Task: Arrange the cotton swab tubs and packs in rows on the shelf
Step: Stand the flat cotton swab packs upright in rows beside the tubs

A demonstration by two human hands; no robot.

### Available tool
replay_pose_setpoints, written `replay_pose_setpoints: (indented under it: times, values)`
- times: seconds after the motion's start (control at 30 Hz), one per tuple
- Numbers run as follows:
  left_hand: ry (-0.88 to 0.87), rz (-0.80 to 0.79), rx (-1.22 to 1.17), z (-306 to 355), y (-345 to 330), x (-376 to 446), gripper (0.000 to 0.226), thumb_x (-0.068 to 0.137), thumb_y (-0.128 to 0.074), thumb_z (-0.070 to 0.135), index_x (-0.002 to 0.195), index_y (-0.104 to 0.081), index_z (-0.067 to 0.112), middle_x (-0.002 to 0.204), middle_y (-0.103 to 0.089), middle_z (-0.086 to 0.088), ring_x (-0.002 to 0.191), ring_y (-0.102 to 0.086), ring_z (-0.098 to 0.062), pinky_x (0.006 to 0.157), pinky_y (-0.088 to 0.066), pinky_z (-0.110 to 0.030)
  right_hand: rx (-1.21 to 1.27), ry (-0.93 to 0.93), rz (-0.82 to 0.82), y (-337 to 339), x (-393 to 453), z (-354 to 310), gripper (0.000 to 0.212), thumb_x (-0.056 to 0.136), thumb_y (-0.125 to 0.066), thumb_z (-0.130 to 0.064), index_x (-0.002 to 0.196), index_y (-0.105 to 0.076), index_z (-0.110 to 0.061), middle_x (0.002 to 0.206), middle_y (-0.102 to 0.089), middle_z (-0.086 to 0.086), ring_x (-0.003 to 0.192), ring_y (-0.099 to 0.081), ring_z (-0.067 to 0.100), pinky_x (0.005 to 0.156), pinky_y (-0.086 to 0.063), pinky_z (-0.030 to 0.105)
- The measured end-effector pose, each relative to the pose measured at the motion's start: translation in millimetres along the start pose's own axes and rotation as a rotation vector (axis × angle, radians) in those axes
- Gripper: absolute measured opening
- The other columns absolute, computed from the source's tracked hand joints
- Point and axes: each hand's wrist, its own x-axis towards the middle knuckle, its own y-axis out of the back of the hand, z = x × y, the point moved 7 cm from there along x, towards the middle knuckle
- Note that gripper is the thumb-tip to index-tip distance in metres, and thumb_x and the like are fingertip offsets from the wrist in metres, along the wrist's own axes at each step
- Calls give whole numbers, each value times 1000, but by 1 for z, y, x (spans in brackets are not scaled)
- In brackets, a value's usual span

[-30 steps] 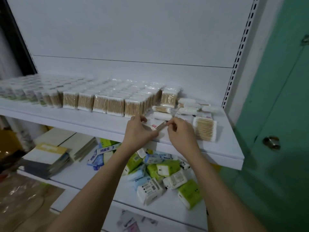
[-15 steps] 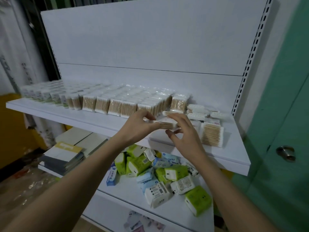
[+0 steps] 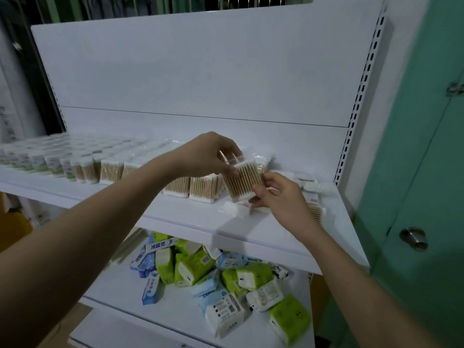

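Note:
A clear pack of wooden cotton swabs (image 3: 243,181) is held tilted just above the white shelf (image 3: 200,222), at the right end of the rows. My left hand (image 3: 208,154) pinches its top edge and my right hand (image 3: 278,197) grips its lower right corner. Rows of standing swab packs (image 3: 200,188) run leftward along the shelf, followed by round tubs (image 3: 37,159) at the far left. Loose packs (image 3: 313,187) lie flat behind my right hand, and another pack (image 3: 234,209) lies under the held one.
The lower shelf (image 3: 140,297) carries a heap of green and white tissue packs (image 3: 238,277) and blue toothpaste boxes (image 3: 150,249). A slotted upright (image 3: 361,91) bounds the shelf on the right, beside a green door with a knob (image 3: 413,238).
Both hands lifted a swab pack off the shelf and turned it up on end. The camera view rose and pulled back from the shelf.

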Motion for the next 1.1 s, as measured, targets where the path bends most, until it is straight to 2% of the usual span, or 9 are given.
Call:
replay_pose_setpoints:
  times: [0.1,0.23,0.4,0.5,0.67,0.77,0.87,1.0,1.1]
  values:
    - [-28,77,63,-6,12,27,25,80,-77,19,102,-69,26,92,-66,15,85,-63,-6,73,-52,-23,-218,-163,41,16,16,18,25,93,-67,-21,115,-57,-14,103,-65,4,77,-71,25,72,-61,36]
    - [-61,143,134,-22,14,73,26,81,-76,16,106,-69,20,96,-66,9,86,-58,-10,67,-40,-17,-626,-57,125,28,33,8,8,96,-58,-15,100,-64,-18,89,-61,-8,80,-62,14,65,-48,23]
    - [-80,156,172,-43,-8,129,28,80,-75,13,107,-70,15,102,-67,2,85,-52,-10,73,-36,-20,-1053,-29,-141,-13,60,16,21,97,-52,-23,100,-67,-8,99,-66,7,90,-63,24,80,-54,41]
    - [-113,95,204,-53,-27,157,27,81,-73,10,108,-70,14,106,-68,0,86,-51,-8,75,-38,-19,-1210,-46,-226,-32,75,34,29,99,-49,-34,108,-62,-10,108,-61,8,98,-61,29,83,-51,42]
    - [-146,-25,237,-68,-55,191,28,81,-74,11,108,-70,15,112,-67,-1,98,-58,-13,81,-43,-23,-1295,-168,-272,-41,85,59,42,100,-43,-45,127,-53,-15,128,-58,8,112,-57,32,84,-43,37]
    - [-151,-132,255,-73,-72,201,30,79,-77,11,108,-71,13,109,-67,-2,101,-61,-18,86,-50,-30,-1306,-151,-309,-43,86,54,37,100,-46,-41,128,-55,-18,124,-61,6,109,-60,29,79,-44,35]
    - [-162,-188,280,-78,-85,204,29,81,-76,10,108,-70,13,111,-66,-3,101,-60,-20,81,-46,-27,-1305,-190,-344,-43,83,49,27,99,-51,-39,112,-59,-18,112,-65,4,102,-63,27,82,-50,37]
    - [-175,-194,328,-85,-100,203,32,81,-76,16,112,-67,13,111,-65,-4,98,-57,-19,79,-44,-28,-1350,-202,-381,-46,79,45,28,98,-52,-39,113,-61,-17,113,-63,4,102,-62,27,85,-52,38]
    - [-171,-150,329,-87,-100,199,42,81,-74,18,121,-59,18,113,-61,-2,101,-53,-19,79,-43,-30,-1253,-219,-367,-43,80,44,28,97,-55,-39,117,-60,-19,114,-63,1,102,-62,23,84,-53,37]
